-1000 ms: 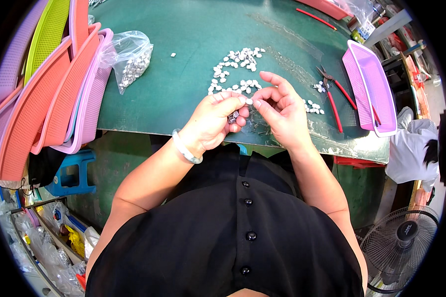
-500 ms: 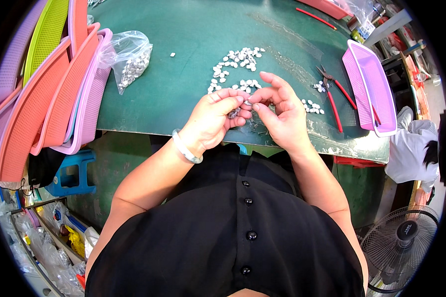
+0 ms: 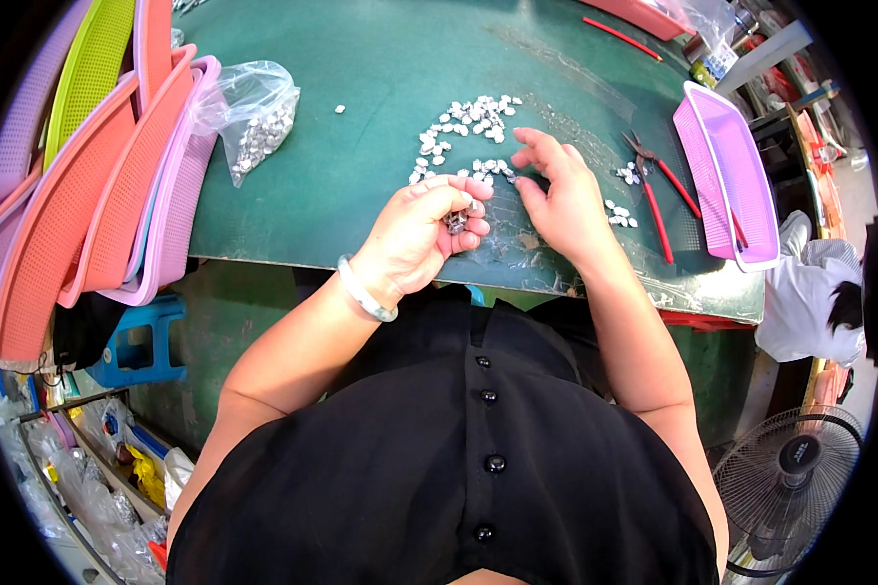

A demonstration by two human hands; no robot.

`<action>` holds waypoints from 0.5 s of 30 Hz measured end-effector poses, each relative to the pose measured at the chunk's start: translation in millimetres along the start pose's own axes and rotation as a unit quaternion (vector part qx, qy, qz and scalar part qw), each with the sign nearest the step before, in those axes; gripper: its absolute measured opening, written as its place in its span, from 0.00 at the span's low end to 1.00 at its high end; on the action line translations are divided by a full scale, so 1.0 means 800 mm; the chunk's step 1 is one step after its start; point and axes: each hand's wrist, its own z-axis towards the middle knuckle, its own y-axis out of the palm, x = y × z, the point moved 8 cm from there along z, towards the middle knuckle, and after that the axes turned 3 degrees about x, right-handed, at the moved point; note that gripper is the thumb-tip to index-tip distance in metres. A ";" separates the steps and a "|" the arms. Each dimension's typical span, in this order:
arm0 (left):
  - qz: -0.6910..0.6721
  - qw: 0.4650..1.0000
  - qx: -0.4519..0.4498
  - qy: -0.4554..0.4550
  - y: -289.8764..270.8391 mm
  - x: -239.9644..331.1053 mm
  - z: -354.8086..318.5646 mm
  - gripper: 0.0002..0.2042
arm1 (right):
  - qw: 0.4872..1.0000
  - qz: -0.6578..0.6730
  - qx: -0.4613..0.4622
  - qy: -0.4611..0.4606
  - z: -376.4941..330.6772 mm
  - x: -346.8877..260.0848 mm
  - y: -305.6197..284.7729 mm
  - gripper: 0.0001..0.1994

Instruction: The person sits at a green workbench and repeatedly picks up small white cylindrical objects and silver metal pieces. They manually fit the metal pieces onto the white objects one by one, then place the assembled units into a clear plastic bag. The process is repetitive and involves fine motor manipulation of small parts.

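Observation:
My left hand point(image 3: 429, 224), with a pale bangle point(image 3: 366, 291) at its wrist, is closed round several small dark, shiny pieces point(image 3: 458, 221). Their kind is too small to make out. To its right my right hand point(image 3: 562, 200) hovers over the table, fingers apart and nothing visible between them. Its thumb is close to the near cluster of small whitish pieces point(image 3: 488, 167). Farther back lies a larger scatter of the same pieces point(image 3: 480, 113), and a few more point(image 3: 620, 214) lie right of my right hand.
Red-handled pliers point(image 3: 661, 195) lie on the green table point(image 3: 361, 175), beside a purple basket point(image 3: 759, 200). A clear bag of small pieces point(image 3: 261, 127) stands at left, near stacked plastic baskets point(image 3: 107, 195). A red pencil point(image 3: 622, 37) lies at the back; a black fan point(image 3: 795, 478) stands lower right.
My right hand has moved away from my left, to the right and slightly forward, toward the whitish pieces. My left hand stays in place, still round the dark pieces.

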 end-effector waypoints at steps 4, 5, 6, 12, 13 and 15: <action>-0.024 1.000 0.010 0.004 0.000 0.001 0.000 0.06 | 0.998 -0.056 0.001 -0.030 0.001 -0.007 0.006 0.22; -0.019 1.000 0.008 0.005 -0.001 0.001 -0.001 0.05 | 0.998 -0.056 0.000 -0.032 0.001 -0.008 0.007 0.22; -0.014 1.000 0.007 0.005 -0.001 0.000 -0.001 0.05 | 0.998 -0.055 -0.001 -0.035 0.001 -0.008 0.008 0.22; 0.009 1.000 0.019 -0.005 -0.001 -0.001 0.000 0.05 | 0.998 -0.017 0.018 -0.056 -0.002 -0.013 0.001 0.23; 0.012 1.000 0.023 -0.007 -0.001 -0.001 0.000 0.06 | 0.998 -0.009 0.019 -0.056 -0.002 -0.012 0.000 0.24; 0.015 1.000 0.026 -0.006 -0.001 -0.001 0.000 0.06 | 0.998 -0.016 0.019 -0.056 -0.003 -0.011 0.000 0.24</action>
